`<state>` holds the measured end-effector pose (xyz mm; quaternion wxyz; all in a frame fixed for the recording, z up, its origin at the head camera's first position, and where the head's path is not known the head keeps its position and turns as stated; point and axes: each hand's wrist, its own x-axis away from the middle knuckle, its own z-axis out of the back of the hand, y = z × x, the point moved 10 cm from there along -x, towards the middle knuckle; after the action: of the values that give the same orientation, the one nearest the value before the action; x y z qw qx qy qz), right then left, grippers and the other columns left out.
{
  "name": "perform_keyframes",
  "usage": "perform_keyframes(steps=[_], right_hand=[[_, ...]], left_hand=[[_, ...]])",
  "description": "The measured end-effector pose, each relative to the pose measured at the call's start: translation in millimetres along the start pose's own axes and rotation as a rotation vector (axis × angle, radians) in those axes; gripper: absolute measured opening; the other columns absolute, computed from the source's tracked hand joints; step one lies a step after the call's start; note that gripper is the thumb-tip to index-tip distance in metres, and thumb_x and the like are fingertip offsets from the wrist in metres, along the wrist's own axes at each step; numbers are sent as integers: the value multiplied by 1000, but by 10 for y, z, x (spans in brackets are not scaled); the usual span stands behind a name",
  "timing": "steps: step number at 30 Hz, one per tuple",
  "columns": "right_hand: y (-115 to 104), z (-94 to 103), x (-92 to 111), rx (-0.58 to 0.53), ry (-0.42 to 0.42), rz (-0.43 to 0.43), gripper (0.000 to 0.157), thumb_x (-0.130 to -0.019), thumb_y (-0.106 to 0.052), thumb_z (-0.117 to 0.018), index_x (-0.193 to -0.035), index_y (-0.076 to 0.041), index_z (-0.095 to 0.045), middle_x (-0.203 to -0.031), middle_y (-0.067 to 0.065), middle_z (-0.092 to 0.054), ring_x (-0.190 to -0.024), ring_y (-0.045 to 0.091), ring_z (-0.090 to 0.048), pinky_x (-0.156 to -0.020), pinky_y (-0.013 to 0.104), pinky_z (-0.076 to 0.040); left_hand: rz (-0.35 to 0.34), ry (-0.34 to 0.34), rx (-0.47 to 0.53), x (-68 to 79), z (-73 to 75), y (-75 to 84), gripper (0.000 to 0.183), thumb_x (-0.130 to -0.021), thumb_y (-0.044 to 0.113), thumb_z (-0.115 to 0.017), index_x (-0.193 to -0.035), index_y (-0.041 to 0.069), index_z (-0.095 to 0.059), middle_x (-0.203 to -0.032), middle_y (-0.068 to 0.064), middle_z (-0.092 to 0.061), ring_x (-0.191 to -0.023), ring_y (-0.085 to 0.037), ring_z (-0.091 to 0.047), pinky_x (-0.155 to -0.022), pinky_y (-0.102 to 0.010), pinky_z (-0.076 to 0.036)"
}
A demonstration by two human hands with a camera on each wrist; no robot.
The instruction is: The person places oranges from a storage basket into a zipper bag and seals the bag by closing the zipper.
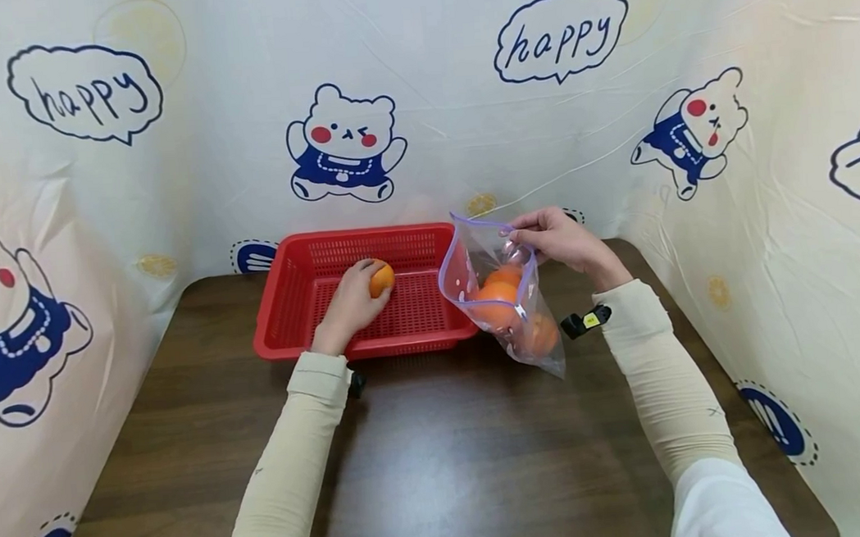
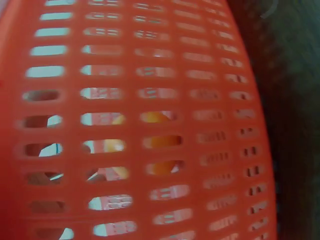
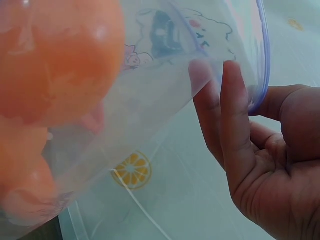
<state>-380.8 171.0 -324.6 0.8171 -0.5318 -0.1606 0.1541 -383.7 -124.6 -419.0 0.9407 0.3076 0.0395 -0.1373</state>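
Note:
Down inside the red plastic basket (image 1: 270, 319), my left hand (image 1: 354, 299) grips an orange (image 1: 381, 280), fingers over its top. Through the slots of the basket wall (image 2: 132, 132) in the left wrist view, bits of the orange (image 2: 162, 141) and of the hand show. My right hand (image 1: 557, 240) pinches the purple-edged rim of a clear zip bag (image 1: 543, 298) between thumb and fingers. The bag's mouth gapes toward the basket, and several oranges (image 1: 497, 305) sit in it. In the right wrist view these oranges (image 3: 55, 60) hang left of the hand (image 3: 265, 165).
The basket stands at the back of a dark wooden table (image 1: 427, 457), and the bag overlaps its right end in the head view. A printed cloth (image 1: 435, 112) with bears and the word "happy" hangs behind the table and along both sides.

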Motion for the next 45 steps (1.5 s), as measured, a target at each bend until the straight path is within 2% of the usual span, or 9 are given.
perform_keyframes(steps=[3,8,17,27,31,35,38,41,45], right_hand=[[-2,5,-3,17,9,0,36,-105,-12,-53,-132,12,-59,-84,0,-73,-67,7,-69,-61,26,-60],[-9,0,4,-6,12,-4,37,-105,-12,-54,-132,12,-58,-85,1,-73,-70,8,-72,-64,26,-61],[-18,-29,37,-45,-3,0,37,-106,-12,-53,-133,13,-57,-87,2,-74,-73,9,-74,-65,27,-62],[-29,-30,74,-40,-3,7,36,-106,-11,-52,-132,12,-58,-88,2,-74,-73,9,-74,-65,26,-61],[-21,-51,79,-44,-7,14,37,-106,-11,-53,-133,14,-56,-90,4,-75,-74,10,-75,-66,28,-62],[-26,-64,79,-38,-8,17,38,-106,-10,-52,-133,16,-54,-90,4,-74,-74,10,-75,-66,28,-62],[-35,-70,81,-34,-8,17,38,-106,-10,-52,-133,15,-55,-89,4,-74,-74,10,-75,-66,28,-62],[-40,-81,84,-35,-9,14,38,-106,-10,-51,-134,15,-55,-89,3,-74,-74,10,-75,-66,28,-62],[-37,-89,85,-36,-10,10,37,-106,-9,-51,-133,14,-56,-91,5,-75,-75,10,-75,-67,28,-62]], left_hand=[[4,-4,-64,10,-34,-29,56,-95,15,-70,-145,-1,-51,-155,-25,-39,-140,-42,-41,-110,-55,-45],[14,-37,-106,3,-90,-68,64,-95,14,-70,-151,-1,-44,-162,-27,-28,-148,-42,-30,-114,-55,-40],[47,-158,-149,-26,-266,-177,80,-96,16,-69,-160,2,-25,-168,-23,-12,-154,-42,-14,-120,-56,-31],[80,-80,-160,-9,-210,-217,75,-93,13,-71,-158,7,-34,-155,-26,-22,-141,-45,-30,-105,-57,-47],[88,-79,-181,17,-194,-212,67,-93,12,-70,-153,7,-41,-157,-26,-21,-145,-47,-23,-110,-61,-41],[72,-108,-166,20,-209,-183,65,-92,11,-71,-151,9,-43,-164,-24,-19,-152,-48,-15,-117,-64,-30],[59,-116,-149,14,-221,-167,63,-92,11,-71,-150,9,-45,-162,-25,-23,-149,-47,-24,-115,-62,-35],[66,-106,-146,17,-215,-177,62,-92,12,-71,-150,8,-46,-155,-25,-30,-138,-44,-36,-109,-58,-43],[82,-130,-140,41,-242,-193,63,-93,14,-72,-150,7,-47,-149,-24,-33,-129,-43,-43,-102,-56,-48]])
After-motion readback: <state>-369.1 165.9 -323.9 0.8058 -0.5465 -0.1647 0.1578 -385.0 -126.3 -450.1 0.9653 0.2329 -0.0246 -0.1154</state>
